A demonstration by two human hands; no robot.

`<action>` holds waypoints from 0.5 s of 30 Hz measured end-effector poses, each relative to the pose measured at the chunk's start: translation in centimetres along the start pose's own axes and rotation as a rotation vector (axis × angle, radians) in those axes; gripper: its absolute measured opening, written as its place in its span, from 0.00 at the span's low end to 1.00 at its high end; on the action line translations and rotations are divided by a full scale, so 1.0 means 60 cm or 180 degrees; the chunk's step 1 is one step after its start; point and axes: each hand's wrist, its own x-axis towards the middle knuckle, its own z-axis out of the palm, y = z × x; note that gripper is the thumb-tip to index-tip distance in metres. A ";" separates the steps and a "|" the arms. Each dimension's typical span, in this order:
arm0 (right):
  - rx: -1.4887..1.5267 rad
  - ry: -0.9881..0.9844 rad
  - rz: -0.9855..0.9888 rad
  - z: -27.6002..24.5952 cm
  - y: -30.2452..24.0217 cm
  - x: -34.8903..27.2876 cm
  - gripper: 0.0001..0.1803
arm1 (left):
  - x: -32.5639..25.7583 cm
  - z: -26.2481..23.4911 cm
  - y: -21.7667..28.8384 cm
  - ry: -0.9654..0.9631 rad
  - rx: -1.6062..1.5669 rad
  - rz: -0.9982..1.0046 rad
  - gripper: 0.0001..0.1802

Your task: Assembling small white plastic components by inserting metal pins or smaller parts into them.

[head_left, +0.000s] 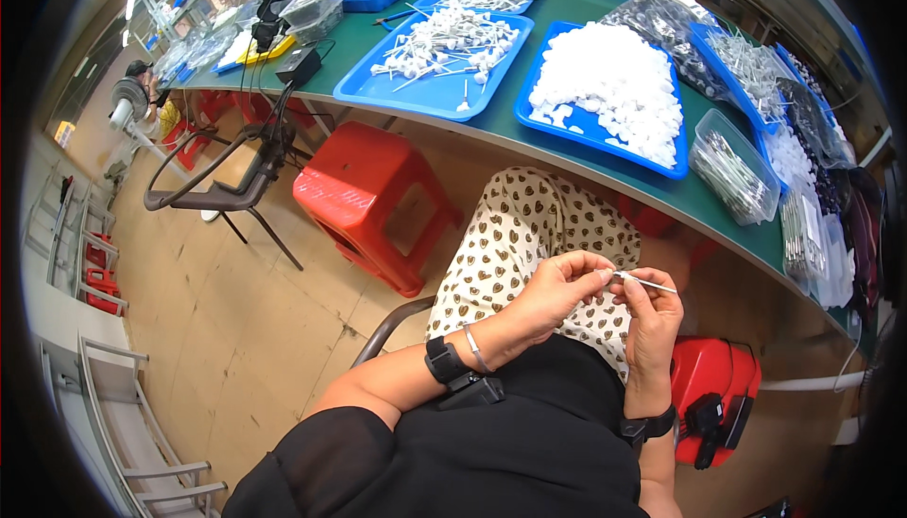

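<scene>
Over my lap, both hands meet on a thin white stick (654, 284). My left hand (565, 287) is closed in a pinch at the stick's left end, where the fingertips hide any small part there. My right hand (652, 315) grips the stick between thumb and fingers, and its free end points out to the right. On the green table ahead, a blue tray (357, 88) holds a heap of white sticks with small white heads (453, 41). Right of it, another blue tray (526, 112) is piled with small white pieces (609, 84).
A clear plastic box (732, 173) of thin sticks stands near the table's edge (661, 199). Bags and more trays lie beyond it. A red stool (359, 178) stands to my left, a second red stool (713, 376) at my right. A metal-framed chair (236, 192) is farther left.
</scene>
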 end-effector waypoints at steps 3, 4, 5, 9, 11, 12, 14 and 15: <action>-0.0050 -0.0005 -0.0064 0.000 0.002 -0.001 0.07 | 0.002 -0.003 -0.002 -0.0030 -0.0088 -0.0076 0.09; -0.0055 -0.0002 -0.0060 0.001 0.002 -0.001 0.07 | 0.003 -0.005 -0.003 -0.0030 -0.0093 -0.0080 0.09; -0.0069 -0.0013 -0.0083 -0.002 0.002 -0.002 0.07 | 0.004 -0.004 -0.004 -0.0067 -0.0221 -0.0161 0.08; -0.0064 -0.0005 -0.0110 0.002 0.007 0.000 0.07 | 0.006 -0.011 -0.004 -0.0084 -0.0620 -0.0391 0.08; 0.0067 0.0007 -0.0006 0.005 0.013 0.003 0.07 | 0.002 -0.010 0.004 0.0052 -0.0537 -0.0420 0.09; 0.0114 0.0013 0.0037 0.008 0.010 0.002 0.07 | 0.001 -0.011 0.003 0.0077 -0.0535 -0.0408 0.09; 0.0222 0.0038 0.0155 0.009 0.009 0.001 0.07 | 0.001 -0.013 0.001 0.0118 -0.0486 -0.0389 0.08; 0.0234 0.0031 0.0164 0.008 0.009 0.002 0.07 | 0.002 -0.012 0.001 0.0084 -0.0496 -0.0413 0.08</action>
